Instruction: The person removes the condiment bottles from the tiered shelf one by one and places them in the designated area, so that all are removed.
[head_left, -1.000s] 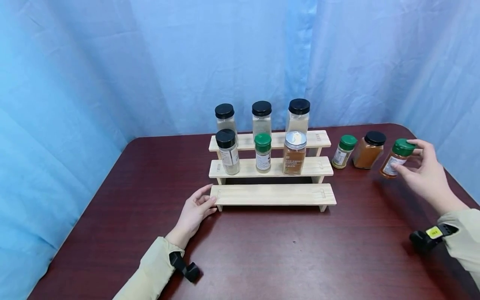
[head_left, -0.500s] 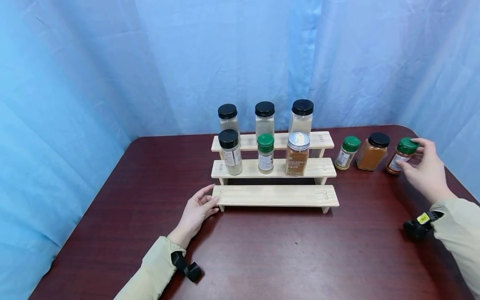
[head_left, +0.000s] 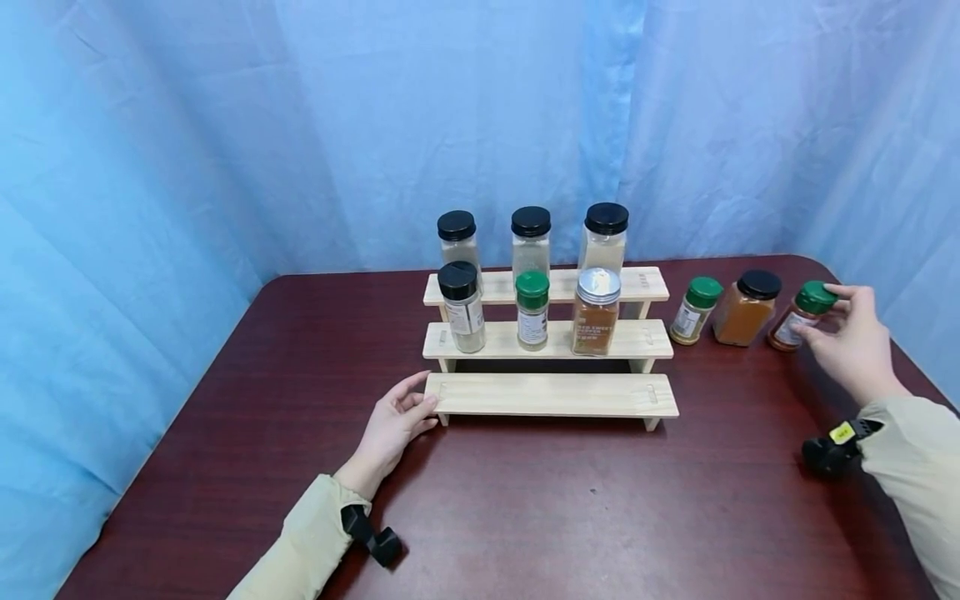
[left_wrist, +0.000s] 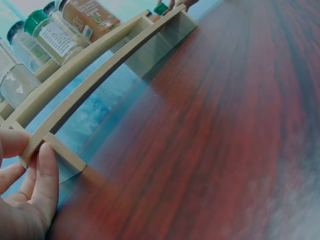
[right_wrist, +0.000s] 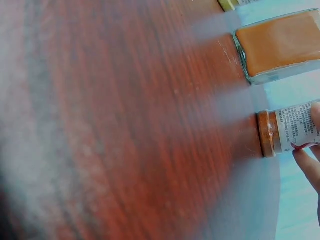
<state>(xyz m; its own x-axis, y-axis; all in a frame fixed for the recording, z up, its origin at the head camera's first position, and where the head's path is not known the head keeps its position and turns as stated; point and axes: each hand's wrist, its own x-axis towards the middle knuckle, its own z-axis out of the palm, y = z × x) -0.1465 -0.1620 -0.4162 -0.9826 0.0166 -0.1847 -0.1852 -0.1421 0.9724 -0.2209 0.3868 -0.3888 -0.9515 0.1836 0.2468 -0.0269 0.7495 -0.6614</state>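
My left hand point(head_left: 392, 427) pinches the left end of the lowest step of a three-step wooden rack point(head_left: 551, 394). In the left wrist view the thumb lies over the board, with fingers point(left_wrist: 46, 175) beneath it. At the far right, my right hand point(head_left: 857, 346) grips a small spice jar point(head_left: 789, 330) with a green lid and reddish contents. The right wrist view shows its base at the tabletop and fingers point(right_wrist: 309, 167) around its labelled side. Left of it stand a square black-lidded jar point(head_left: 742, 318) of orange-brown powder and another green-lidded jar point(head_left: 688, 323).
Three black-lidded jars stand on the rack's top step, one a clear jar point(head_left: 531, 248). On its middle step are a black-lidded jar point(head_left: 467, 321), a green-lidded jar point(head_left: 532, 325) and a silver-lidded jar point(head_left: 595, 325). A blue curtain point(head_left: 375, 125) hangs behind the dark table point(head_left: 525, 517).
The right hand has brought the green-lidded jar slightly back, into line beside the square jar. The left hand stays on the rack. The head view has shifted slightly.
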